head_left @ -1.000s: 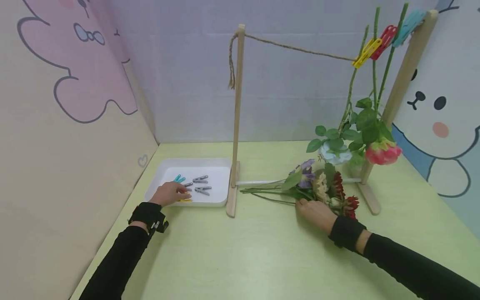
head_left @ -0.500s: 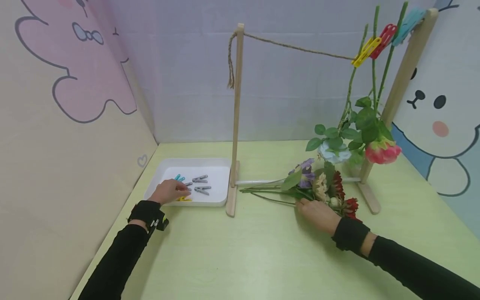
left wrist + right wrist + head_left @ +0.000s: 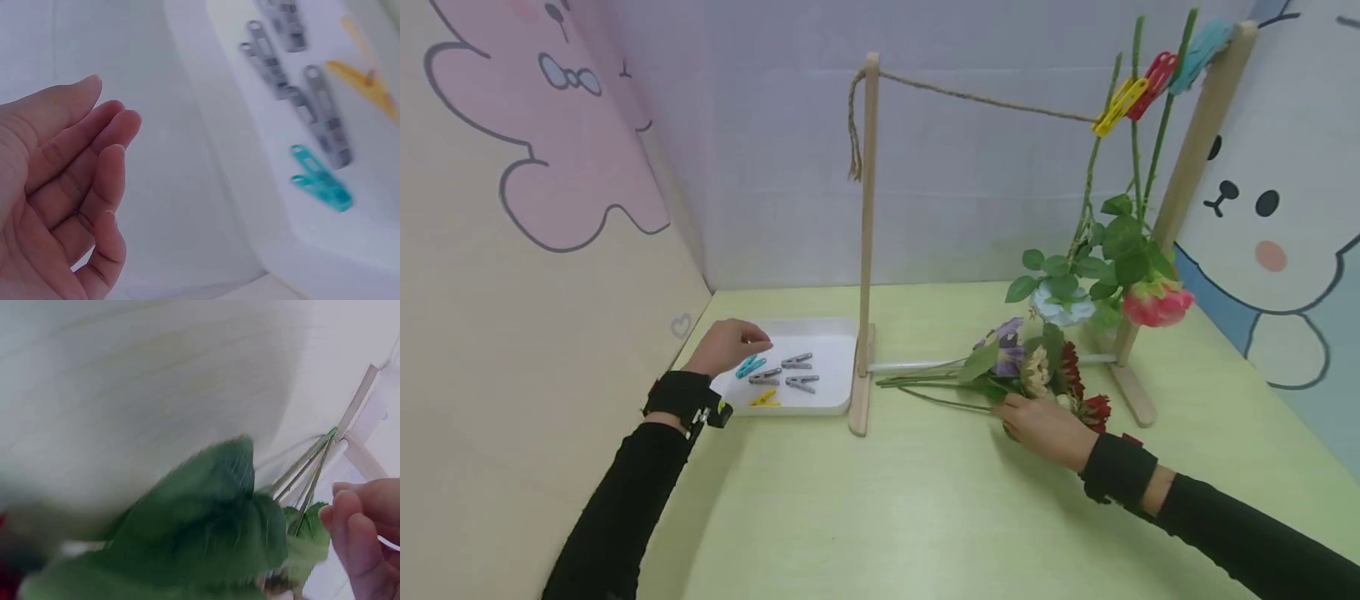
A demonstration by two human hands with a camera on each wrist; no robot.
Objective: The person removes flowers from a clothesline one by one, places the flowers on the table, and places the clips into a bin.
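Observation:
My left hand (image 3: 726,346) hovers over the left side of a white tray (image 3: 842,406), fingers loosely bent with nothing between them. In the tray lie a teal clothespin (image 3: 322,181), several grey clothespins (image 3: 801,383) and a yellow clothespin (image 3: 765,398). My right hand (image 3: 1048,429) is at the front of a pile of artificial flowers, thumb and index finger together where a thin green stem (image 3: 940,402) meets the fingertips. Purple (image 3: 1009,354), cream (image 3: 1037,371) and dark red flowers (image 3: 1096,410) lie around it. A large green leaf (image 3: 206,519) fills much of the right wrist view.
A wooden frame (image 3: 867,225) holds a twine line (image 3: 977,98). At its right end, yellow (image 3: 1120,107), red (image 3: 1152,86) and light blue clothespins (image 3: 1201,57) hold flower stems, with a pale blue bloom (image 3: 1063,306) and a pink bloom (image 3: 1157,304) hanging down.
My left hand has lifted up and back from the clothespins, uncovering the yellow, teal and grey ones. My right hand has shifted slightly right, and a bit of red shows beside its wristband.

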